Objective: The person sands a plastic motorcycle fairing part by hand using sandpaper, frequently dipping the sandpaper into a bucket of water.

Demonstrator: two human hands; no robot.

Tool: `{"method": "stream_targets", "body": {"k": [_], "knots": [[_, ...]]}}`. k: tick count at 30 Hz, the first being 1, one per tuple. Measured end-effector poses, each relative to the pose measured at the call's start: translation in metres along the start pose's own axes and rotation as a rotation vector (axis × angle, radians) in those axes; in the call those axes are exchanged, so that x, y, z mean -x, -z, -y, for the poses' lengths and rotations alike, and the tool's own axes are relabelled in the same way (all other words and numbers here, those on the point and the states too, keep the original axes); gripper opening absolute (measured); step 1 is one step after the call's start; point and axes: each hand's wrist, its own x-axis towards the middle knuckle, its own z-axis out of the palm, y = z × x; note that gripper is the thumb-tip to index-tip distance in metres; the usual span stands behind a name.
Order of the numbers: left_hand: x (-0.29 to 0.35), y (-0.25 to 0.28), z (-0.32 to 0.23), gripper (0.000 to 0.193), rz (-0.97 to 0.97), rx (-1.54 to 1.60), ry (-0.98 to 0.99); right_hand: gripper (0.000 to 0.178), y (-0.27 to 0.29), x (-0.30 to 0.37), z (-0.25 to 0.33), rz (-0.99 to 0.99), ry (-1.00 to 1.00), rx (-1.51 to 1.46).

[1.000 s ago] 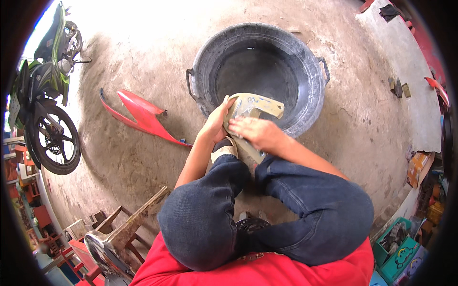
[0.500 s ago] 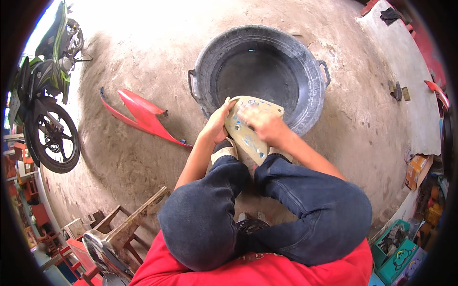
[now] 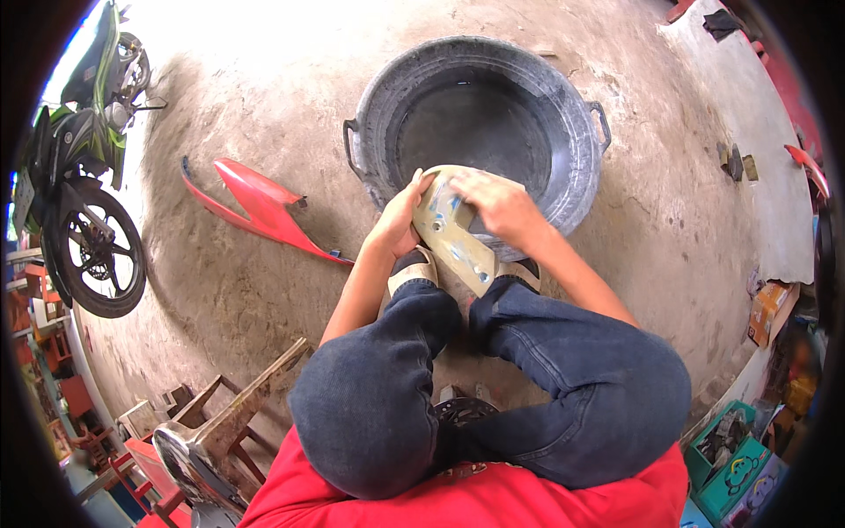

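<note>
Fingers of your left hand (image 3: pixel 400 216) are clamped on the ten o'clock edge of the pale panel (image 3: pixel 453 244); those of your right hand (image 3: pixel 503 209) lie bunched over its face, and I cannot tell whether they pinch anything underneath.

Going left to right, a motorcycle (image 3: pixel 75 150) stands well off at nine o'clock, and a red fairing (image 3: pixel 264 207) lies on the floor nearer you, also toward nine. The panel is in front of you, its narrow end pointing to five o'clock, between your shoes (image 3: pixel 412 271). Its wide end overlaps the near rim of the basin (image 3: pixel 581 172) at one o'clock; whether they touch is unclear.

The step in hand looks like rubbing the panel's patchy surface. The next move calls for a firm left hold and even right-hand pressure around the holes.
</note>
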Motion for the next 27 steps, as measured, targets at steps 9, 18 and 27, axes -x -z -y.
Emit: {"method": "stream_targets", "body": {"k": [9,18,27], "knots": [[-0.001,-0.01,-0.002,0.069,-0.012,-0.018,-0.002,0.049,-0.003,0.01,-0.011,0.006,-0.07,-0.017],[-0.001,-0.01,0.006,0.043,-0.035,0.074,-0.065,0.049,0.0,0.023,0.013,0.042,0.01,0.007],[-0.002,0.002,0.007,0.037,-0.014,0.0,-0.05,0.044,-0.001,0.021,0.001,0.017,-0.054,0.048]]}}
